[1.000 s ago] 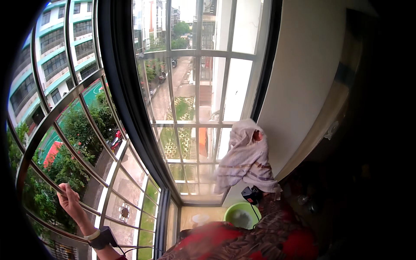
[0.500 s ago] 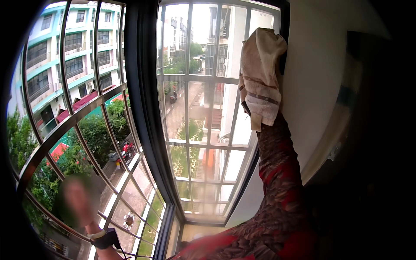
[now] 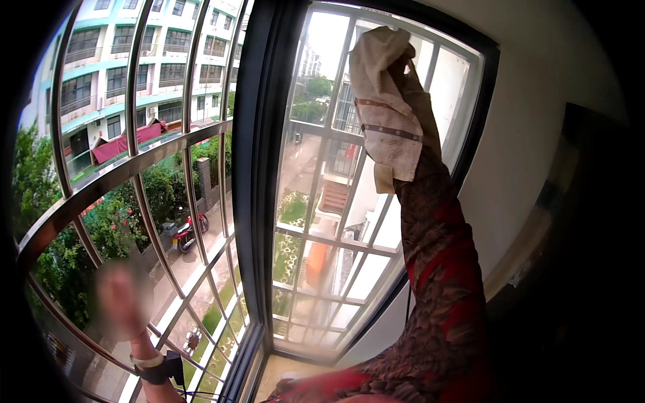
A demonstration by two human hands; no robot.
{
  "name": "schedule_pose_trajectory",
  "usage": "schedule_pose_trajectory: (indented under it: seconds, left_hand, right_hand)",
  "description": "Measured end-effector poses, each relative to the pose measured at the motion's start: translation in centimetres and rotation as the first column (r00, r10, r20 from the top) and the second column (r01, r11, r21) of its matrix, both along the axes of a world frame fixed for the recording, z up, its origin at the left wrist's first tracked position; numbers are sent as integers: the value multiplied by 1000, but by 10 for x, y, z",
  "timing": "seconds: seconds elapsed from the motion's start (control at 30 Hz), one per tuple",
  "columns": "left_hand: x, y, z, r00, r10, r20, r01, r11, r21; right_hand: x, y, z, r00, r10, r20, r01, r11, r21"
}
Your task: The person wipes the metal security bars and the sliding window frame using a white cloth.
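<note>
At the upper part of the glass window pane (image 3: 316, 201), my right hand (image 3: 407, 59) holds a pale cloth towel (image 3: 384, 87) with brown stripes. The towel drapes down over my wrist and covers most of that hand. My right arm is raised, in a red and brown patterned sleeve (image 3: 443, 262). At the lower left, my left hand (image 3: 124, 299) is beside the metal window bars (image 3: 161, 151). It is blurred, so its fingers cannot be made out. A band and a small black device (image 3: 164, 368) are on that wrist.
A dark window frame (image 3: 259, 168) stands between the barred opening and the pane. To the right is a pale wall (image 3: 524, 121). Beyond the bars are a building (image 3: 168, 60), bushes and a red motorcycle (image 3: 190, 232). A pale sill (image 3: 295, 371) lies below the pane.
The view has turned, so the bars and frame appear farther right. My right hand and the towel have shifted left and slightly up across the pane. My left hand stays by the bars.
</note>
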State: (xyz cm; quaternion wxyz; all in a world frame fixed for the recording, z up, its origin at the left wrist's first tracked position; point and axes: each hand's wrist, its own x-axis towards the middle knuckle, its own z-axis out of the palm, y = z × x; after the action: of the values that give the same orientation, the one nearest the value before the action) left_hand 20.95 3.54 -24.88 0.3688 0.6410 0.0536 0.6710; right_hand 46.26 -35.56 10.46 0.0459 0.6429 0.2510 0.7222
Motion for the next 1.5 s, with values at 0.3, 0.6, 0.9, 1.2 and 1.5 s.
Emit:
schedule_pose_trajectory:
  seconds: [0.3, 0.6, 0.9, 1.2, 1.5]
  left_hand:
    - [-2, -29, 24, 999, -21, -27, 21, 1000, 13]
    - [2, -21, 13, 992, -121, -23, 121, 993, -17]
    - [-3, -38, 26, 969, -245, 42, 248, 941, -230]
    - [6, -48, 31, 985, -161, 55, 169, 969, -181]
    - [-8, -46, 39, 971, -236, -21, 231, 961, -153]
  right_hand:
    - [21, 68, 19, 903, -328, -276, 269, 935, -231]
    - [12, -71, 57, 849, -527, -37, 528, 849, 24]
    - [1, -217, 13, 892, -350, -288, 356, 934, -31]
    - [12, -100, -198, 767, 78, -637, -61, 997, 49]
    - [-8, 39, -134, 802, -447, -395, 94, 750, -655]
